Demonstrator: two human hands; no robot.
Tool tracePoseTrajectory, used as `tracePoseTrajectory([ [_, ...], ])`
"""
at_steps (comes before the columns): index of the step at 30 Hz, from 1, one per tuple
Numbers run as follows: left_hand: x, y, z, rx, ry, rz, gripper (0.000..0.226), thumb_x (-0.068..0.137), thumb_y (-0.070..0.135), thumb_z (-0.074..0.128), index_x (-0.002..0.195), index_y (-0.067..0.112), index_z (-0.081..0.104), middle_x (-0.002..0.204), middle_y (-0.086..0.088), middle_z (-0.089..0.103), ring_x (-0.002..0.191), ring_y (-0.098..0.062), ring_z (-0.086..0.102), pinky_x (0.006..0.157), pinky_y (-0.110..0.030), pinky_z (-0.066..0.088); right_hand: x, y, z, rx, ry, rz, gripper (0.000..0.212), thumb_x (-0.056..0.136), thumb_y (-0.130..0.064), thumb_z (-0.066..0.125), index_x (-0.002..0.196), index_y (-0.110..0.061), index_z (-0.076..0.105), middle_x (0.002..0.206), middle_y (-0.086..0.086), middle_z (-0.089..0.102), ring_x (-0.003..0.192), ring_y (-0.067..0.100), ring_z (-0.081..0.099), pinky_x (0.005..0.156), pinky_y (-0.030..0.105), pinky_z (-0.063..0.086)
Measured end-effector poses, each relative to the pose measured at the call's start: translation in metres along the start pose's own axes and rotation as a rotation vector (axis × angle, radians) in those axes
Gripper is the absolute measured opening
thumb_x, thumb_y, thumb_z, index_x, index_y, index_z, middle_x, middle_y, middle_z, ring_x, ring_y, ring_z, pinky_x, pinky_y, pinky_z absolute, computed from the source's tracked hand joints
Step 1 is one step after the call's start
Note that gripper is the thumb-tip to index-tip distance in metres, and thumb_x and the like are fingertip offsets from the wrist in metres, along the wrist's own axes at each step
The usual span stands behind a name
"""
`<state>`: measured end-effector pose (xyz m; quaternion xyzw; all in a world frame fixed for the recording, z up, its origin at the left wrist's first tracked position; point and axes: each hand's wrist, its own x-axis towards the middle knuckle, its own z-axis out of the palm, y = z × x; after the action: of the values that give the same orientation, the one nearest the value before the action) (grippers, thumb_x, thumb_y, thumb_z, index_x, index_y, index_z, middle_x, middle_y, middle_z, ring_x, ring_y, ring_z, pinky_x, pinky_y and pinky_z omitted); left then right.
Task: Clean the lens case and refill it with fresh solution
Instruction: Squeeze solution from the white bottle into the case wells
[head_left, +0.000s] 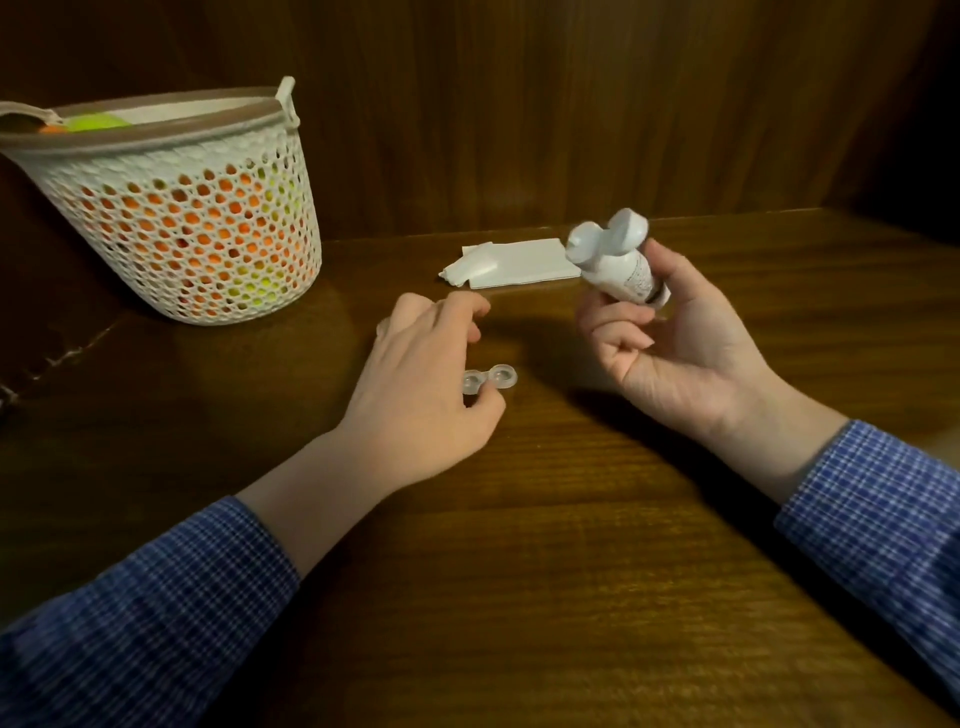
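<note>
A person in blue checked sleeves works at a dark wooden table (571, 519), the open lens case (490, 378) lying flat at the centre of the frame with both wells facing up, seemingly uncapped and placed so that liquid can be dropped straight into them. The left hand (426, 384) rests over the case from the left side, its thumb touching the near edge of the nearer well, apparently to keep the light plastic from sliding; the fingers are loosely spread and gently curled, gripping nothing. To the right of centre, the right hand (685, 343) is turned palm up with the wrist lifted clear of the table, its thumb and curled fingers wrapped round the lower body of a white solution bottle (615, 260), which tilts up and to the left, its flip cap apparently hanging open beside the nozzle, though blur makes that uncertain. The bottle is held above and to the right of the case, not yet over either well. Behind it, at the upper centre, lies a folded white tissue (519, 262), likely kept for wiping. A perforated white basket (192, 208) stands at the upper left.
</note>
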<state>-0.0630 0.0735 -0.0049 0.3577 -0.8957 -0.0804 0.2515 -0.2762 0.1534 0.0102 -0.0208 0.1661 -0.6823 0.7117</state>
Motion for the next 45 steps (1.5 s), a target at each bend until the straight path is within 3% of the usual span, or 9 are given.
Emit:
tracePoseTrajectory([
  [5,0.005,-0.006,0.003,0.122,-0.032,-0.001,0.067,0.088,0.039,0.068,0.147,0.024,0.038,0.122,0.009,0.059,0.122,-0.011,0.046,0.095,-0.026,0.028,0.006,0.001,-0.004,-0.052,0.140,-0.008,0.047,0.083,-0.029,0.073,0.125,-0.009,0.061,0.088,0.005,0.058,0.062,0.009,0.054,0.054,0.014,0.043],
  [12,0.007,-0.007,0.002,0.057,-0.096,0.004,0.059,0.092,0.033,0.069,0.144,0.028,0.040,0.099,0.019,0.063,0.111,-0.003,0.049,0.116,-0.041,0.029,0.015,-0.002,-0.006,-0.212,0.171,0.026,0.046,0.100,-0.041,0.059,0.129,-0.007,0.061,0.091,0.012,0.065,0.060,0.011,0.058,0.050,0.017,0.049],
  [17,-0.004,0.002,0.000,-0.154,-0.161,0.040,0.062,0.089,0.035,0.075,0.141,0.036,0.040,0.098,0.022,0.068,0.112,-0.001,0.057,0.110,-0.036,0.040,0.015,-0.006,-0.004,-0.391,0.161,0.029,0.043,0.095,-0.042,0.063,0.126,-0.012,0.060,0.087,0.013,0.067,0.060,0.009,0.057,0.048,0.017,0.049],
  [21,-0.012,0.007,-0.002,-0.230,-0.220,0.060,0.067,0.086,0.036,0.077,0.141,0.039,0.039,0.101,0.027,0.070,0.117,0.003,0.056,0.109,-0.051,0.046,0.012,-0.009,-0.002,-0.676,0.138,0.049,0.034,0.094,-0.039,0.065,0.116,-0.013,0.056,0.081,0.009,0.068,0.057,0.010,0.054,0.044,0.018,0.046],
  [26,-0.014,0.010,-0.003,-0.279,-0.234,0.052,0.070,0.082,0.038,0.080,0.141,0.039,0.041,0.102,0.032,0.070,0.114,0.005,0.059,0.110,-0.053,0.044,0.008,-0.004,0.002,-0.977,0.123,0.040,0.027,0.096,-0.036,0.063,0.107,-0.013,0.056,0.073,0.006,0.070,0.056,0.012,0.051,0.042,0.016,0.040],
  [28,-0.014,0.009,-0.001,-0.299,-0.232,0.059,0.070,0.082,0.036,0.082,0.139,0.039,0.043,0.102,0.031,0.071,0.111,0.006,0.061,0.109,-0.045,0.046,0.007,-0.002,0.002,-1.067,0.140,0.022,0.028,0.096,-0.039,0.064,0.107,-0.014,0.058,0.070,0.004,0.072,0.052,0.010,0.051,0.042,0.016,0.038],
  [32,-0.015,0.007,0.002,-0.333,-0.204,0.091,0.066,0.081,0.033,0.083,0.136,0.036,0.047,0.100,0.027,0.073,0.107,0.009,0.062,0.096,-0.011,0.040,0.007,-0.001,0.001,-1.185,0.147,0.003,0.035,0.095,-0.044,0.065,0.109,-0.013,0.059,0.073,0.002,0.070,0.052,0.009,0.049,0.041,0.016,0.035],
  [35,-0.015,0.008,0.000,-0.339,-0.200,0.091,0.064,0.081,0.033,0.083,0.135,0.035,0.048,0.099,0.026,0.073,0.106,0.008,0.062,0.090,-0.001,0.039,0.008,0.000,0.001,-1.202,0.134,-0.009,0.035,0.095,-0.044,0.064,0.110,-0.013,0.059,0.075,0.002,0.070,0.056,0.009,0.048,0.043,0.017,0.033],
  [45,-0.019,0.014,-0.006,-0.391,-0.152,0.099,0.055,0.080,0.022,0.085,0.128,0.023,0.057,0.093,0.014,0.075,0.096,0.001,0.066,0.078,-0.001,0.041,0.008,0.003,0.002,-1.235,0.103,-0.007,0.032,0.100,-0.042,0.057,0.106,-0.010,0.055,0.062,-0.002,0.065,0.044,0.006,0.045,0.042,0.016,0.031],
])
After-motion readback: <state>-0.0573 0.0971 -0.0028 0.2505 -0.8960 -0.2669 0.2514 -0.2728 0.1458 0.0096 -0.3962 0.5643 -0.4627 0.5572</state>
